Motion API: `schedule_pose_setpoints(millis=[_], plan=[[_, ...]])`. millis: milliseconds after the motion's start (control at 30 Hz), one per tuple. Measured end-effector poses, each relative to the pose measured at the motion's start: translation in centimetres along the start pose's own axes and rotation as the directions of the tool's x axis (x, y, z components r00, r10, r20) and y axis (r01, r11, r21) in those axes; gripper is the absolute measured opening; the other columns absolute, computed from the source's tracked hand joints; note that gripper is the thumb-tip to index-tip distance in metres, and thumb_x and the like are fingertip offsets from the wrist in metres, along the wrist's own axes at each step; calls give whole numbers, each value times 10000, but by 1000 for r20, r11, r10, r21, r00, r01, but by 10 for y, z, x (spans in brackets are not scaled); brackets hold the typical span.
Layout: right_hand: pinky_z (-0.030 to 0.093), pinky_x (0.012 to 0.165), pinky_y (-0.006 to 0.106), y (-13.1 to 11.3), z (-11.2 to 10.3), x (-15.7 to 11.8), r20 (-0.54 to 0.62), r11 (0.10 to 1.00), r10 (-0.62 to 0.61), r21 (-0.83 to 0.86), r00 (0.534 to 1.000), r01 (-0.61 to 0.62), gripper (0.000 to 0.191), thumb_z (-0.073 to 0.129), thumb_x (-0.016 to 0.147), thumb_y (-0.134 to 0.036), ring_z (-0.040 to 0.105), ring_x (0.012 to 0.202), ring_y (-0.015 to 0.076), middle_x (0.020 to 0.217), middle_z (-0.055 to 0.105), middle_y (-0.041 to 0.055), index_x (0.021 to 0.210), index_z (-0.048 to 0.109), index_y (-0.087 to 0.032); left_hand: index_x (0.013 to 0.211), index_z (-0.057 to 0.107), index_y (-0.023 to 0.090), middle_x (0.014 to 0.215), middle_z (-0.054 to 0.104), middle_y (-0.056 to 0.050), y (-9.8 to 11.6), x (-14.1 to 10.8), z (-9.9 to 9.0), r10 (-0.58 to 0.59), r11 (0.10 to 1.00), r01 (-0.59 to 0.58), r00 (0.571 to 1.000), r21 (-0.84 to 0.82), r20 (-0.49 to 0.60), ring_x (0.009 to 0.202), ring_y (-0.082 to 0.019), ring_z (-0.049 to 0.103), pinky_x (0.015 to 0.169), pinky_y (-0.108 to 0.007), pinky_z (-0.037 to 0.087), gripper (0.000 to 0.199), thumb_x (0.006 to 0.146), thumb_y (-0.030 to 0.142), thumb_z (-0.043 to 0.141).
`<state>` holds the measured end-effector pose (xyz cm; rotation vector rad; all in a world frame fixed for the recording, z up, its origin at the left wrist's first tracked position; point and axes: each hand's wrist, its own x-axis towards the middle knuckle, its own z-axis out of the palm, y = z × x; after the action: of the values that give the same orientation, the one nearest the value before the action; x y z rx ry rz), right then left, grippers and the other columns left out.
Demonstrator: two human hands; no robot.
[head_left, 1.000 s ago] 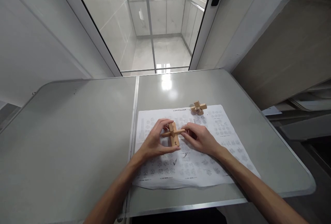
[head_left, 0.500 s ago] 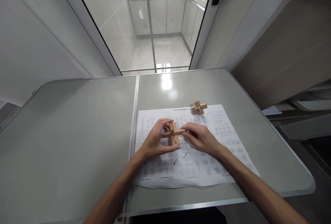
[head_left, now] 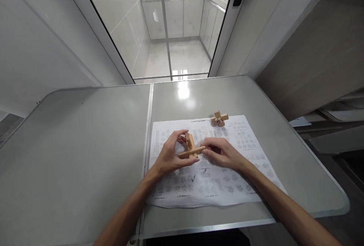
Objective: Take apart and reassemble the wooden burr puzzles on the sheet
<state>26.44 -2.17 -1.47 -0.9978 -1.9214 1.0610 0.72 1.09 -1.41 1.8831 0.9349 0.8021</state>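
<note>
Over a printed sheet, my left hand is closed on a wooden puzzle block, gripped end to end between thumb and fingers. A second short wooden piece rises from the block's far half. Across the near half lies a slim wooden stick, partly covering a dark mark on the block. My right hand pinches the stick's right end between thumb and fingertips. At the sheet's top edge stands another assembled wooden puzzle, cross-shaped with a dark mark on it, apart from both hands.
The grey folding table has a metal seam left of the sheet. Beyond its far edge is a glass door with a metal frame. A large brown panel and stacked papers stand at the right.
The stick has shifted toward me, from the block's middle to its near end, and tilts slightly. My right hand has moved a little nearer with it; the left hand keeps its hold.
</note>
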Motion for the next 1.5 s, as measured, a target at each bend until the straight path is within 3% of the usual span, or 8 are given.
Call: schedule_pose_setpoints(millis=[400,633,933,1067,1267,1500], plan=[[349,520,244,1,-2,-3,88,957,147,239,985,-164,319,655,1064,-477,483,565,110,680,584,-25,966,704,-178,1448,541,228,1387,684,-137,6,1,-1,-28,998,30,998,-47,53,1146,-281,692,1056,-489,570,693,864,402,872],[383,515,245,-1,0,-3,91,918,167,349,982,-188,328,655,1065,-498,487,550,109,664,580,-33,953,667,-189,1531,472,253,1491,648,-156,-1,0,1,38,997,-30,993,-72,108,1278,-319,680,1153,-530,533,881,791,341,943],[454,564,258,4,1,-4,149,855,155,475,977,-208,277,712,1040,-459,548,601,117,758,645,0,1027,741,-185,1558,444,248,1460,691,-177,-9,-1,3,-63,993,70,995,-100,71,1320,-323,694,1150,-515,539,779,892,264,846],[430,558,271,5,0,-5,87,817,169,544,982,-189,269,705,1045,-457,503,554,119,673,608,-22,1009,732,-191,1576,412,264,1430,714,-162,-10,-2,5,-66,994,70,997,-79,50,1307,-317,706,1134,-501,556,830,875,253,855],[373,537,272,5,-3,-5,-97,809,273,562,957,-173,303,709,1036,-472,446,521,116,624,564,-39,896,674,-206,1549,426,253,1411,738,-151,-8,-1,7,-80,994,81,997,-70,17,1311,-285,714,1138,-470,558,726,928,274,801],[368,536,281,5,-2,-5,-77,865,290,447,954,-227,378,684,1035,-511,450,523,126,610,553,-37,813,632,-210,1487,490,239,1372,756,-131,-4,-1,7,-104,993,99,993,-70,-64,1215,-271,753,1086,-440,576,636,924,270,785]])
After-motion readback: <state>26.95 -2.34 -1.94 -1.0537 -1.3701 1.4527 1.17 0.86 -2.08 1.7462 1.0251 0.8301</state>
